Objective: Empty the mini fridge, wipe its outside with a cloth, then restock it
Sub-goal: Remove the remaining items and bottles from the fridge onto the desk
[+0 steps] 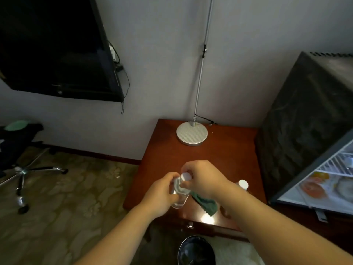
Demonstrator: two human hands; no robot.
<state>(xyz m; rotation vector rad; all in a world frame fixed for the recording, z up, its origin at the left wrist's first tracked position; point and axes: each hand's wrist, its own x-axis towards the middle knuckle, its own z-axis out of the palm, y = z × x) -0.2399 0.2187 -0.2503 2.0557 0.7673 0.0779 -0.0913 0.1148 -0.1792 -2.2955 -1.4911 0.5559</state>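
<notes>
Gripping the bottle (179,202) near the table's (229,159) front-left corner is the left hand (160,196); the right hand (202,176) is pinching its cap (185,176). Label too blurred to read.

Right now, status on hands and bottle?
Left hand grips clear bottle, right hand grips at its cap. Green cloth on table beneath. Mini fridge open, items inside.
</notes>
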